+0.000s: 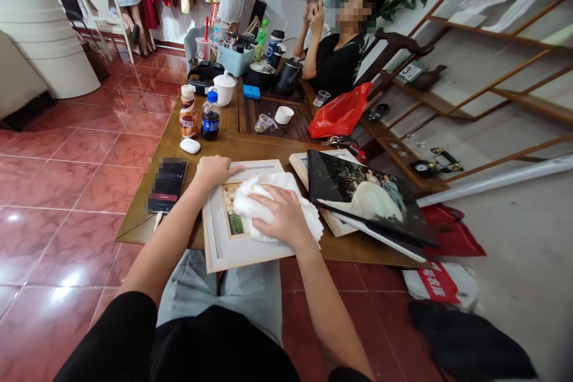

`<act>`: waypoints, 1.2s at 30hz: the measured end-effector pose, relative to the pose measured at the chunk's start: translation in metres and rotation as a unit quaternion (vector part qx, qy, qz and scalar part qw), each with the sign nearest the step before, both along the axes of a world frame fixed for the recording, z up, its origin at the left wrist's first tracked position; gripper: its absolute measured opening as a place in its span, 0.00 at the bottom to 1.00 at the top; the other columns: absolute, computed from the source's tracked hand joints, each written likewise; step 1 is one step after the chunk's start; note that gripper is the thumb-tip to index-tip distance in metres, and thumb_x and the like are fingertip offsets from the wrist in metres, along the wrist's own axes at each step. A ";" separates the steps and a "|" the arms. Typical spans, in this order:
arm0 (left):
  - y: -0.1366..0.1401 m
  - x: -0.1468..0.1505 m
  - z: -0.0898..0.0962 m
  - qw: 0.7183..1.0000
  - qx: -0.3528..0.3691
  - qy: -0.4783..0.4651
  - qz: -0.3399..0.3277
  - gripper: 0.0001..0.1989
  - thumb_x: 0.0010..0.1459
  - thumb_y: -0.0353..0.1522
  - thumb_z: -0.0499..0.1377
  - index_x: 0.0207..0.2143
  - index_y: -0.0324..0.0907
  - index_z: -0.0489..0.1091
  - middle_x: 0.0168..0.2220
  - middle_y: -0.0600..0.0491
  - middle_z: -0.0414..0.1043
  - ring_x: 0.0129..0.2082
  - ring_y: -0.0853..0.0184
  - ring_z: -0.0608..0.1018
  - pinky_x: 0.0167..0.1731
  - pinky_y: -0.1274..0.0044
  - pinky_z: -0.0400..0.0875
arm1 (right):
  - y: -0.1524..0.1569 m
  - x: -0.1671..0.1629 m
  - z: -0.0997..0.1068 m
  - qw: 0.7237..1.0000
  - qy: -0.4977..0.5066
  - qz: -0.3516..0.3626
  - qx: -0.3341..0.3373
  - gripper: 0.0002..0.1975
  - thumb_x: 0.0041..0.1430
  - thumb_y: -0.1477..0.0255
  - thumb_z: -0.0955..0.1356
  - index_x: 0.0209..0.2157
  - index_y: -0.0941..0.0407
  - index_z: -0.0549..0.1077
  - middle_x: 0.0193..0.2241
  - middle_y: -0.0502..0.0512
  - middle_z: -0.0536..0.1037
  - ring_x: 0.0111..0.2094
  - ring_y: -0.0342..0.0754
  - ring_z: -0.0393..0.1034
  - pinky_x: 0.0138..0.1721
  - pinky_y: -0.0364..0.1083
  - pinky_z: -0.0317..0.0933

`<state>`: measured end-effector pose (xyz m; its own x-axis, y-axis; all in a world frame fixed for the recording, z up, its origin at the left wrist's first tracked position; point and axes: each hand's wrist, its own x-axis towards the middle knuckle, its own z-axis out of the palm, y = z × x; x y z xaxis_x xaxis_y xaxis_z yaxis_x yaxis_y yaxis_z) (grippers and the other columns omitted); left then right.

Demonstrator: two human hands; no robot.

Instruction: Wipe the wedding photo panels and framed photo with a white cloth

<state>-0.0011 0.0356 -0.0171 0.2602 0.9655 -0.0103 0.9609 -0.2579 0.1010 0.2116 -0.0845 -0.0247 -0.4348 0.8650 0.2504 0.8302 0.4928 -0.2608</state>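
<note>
A light wooden picture frame (224, 253) lies flat at the table's near edge, a small picture (233, 224) set in its wide pale mat. My left hand (215, 171) rests on the frame's upper left corner, its thumb stretched along the top edge. Over the right part of the frame, my right hand (280, 212) presses a crumpled white cloth (250, 191), fingers bent over it. The cloth covers part of the picture. To the right, a dark photo album (358, 191) with a wedding picture lies on top of another pale frame (299, 164).
A phone (168, 185) with a cable lies left of the frame. Behind stand a coffee bottle (188, 112), a cola bottle (210, 116) and a white earphone case (190, 145). A red plastic bag (338, 113) is near a seated person (335, 59). Wooden shelves (447, 107) stand right.
</note>
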 end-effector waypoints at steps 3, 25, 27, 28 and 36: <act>0.000 0.000 -0.001 1.000 0.001 -0.003 0.000 0.43 0.65 0.61 0.37 0.45 0.40 0.80 0.43 0.38 0.81 0.44 0.50 0.82 0.42 0.69 0.70 | -0.002 0.007 0.002 0.992 0.025 0.112 -0.049 0.26 0.48 0.65 0.72 0.52 0.47 0.79 0.59 0.55 0.74 0.58 0.59 0.66 0.57 0.56 0.53; 0.002 0.000 -0.001 1.000 -0.003 0.003 -0.002 0.43 0.65 0.62 0.37 0.45 0.41 0.80 0.43 0.39 0.81 0.44 0.50 0.82 0.41 0.69 0.70 | -0.029 0.012 0.005 0.990 -0.050 -0.122 0.054 0.21 0.54 0.67 0.69 0.50 0.50 0.79 0.55 0.61 0.76 0.54 0.62 0.67 0.52 0.58 0.55; 0.002 0.000 -0.002 1.000 -0.001 0.008 -0.004 0.43 0.65 0.62 0.36 0.45 0.41 0.80 0.43 0.39 0.81 0.44 0.50 0.82 0.41 0.69 0.71 | -0.030 0.015 0.008 0.996 -0.040 -0.071 0.027 0.21 0.53 0.67 0.70 0.50 0.49 0.79 0.56 0.60 0.76 0.54 0.61 0.67 0.53 0.57 0.54; 0.002 0.000 -0.002 1.000 0.001 0.010 -0.005 0.44 0.65 0.61 0.36 0.44 0.41 0.80 0.43 0.39 0.81 0.43 0.49 0.82 0.40 0.68 0.71 | -0.030 0.017 0.010 0.999 -0.032 -0.036 0.004 0.21 0.52 0.68 0.70 0.49 0.49 0.80 0.56 0.58 0.76 0.54 0.60 0.68 0.54 0.57 0.54; 0.001 -0.001 0.000 1.000 0.002 0.014 -0.006 0.43 0.65 0.61 0.36 0.45 0.40 0.80 0.42 0.38 0.81 0.44 0.49 0.83 0.40 0.68 0.71 | -0.031 0.020 0.017 0.994 -0.066 -0.091 0.010 0.19 0.54 0.66 0.70 0.48 0.50 0.80 0.54 0.59 0.77 0.52 0.61 0.69 0.48 0.56 0.55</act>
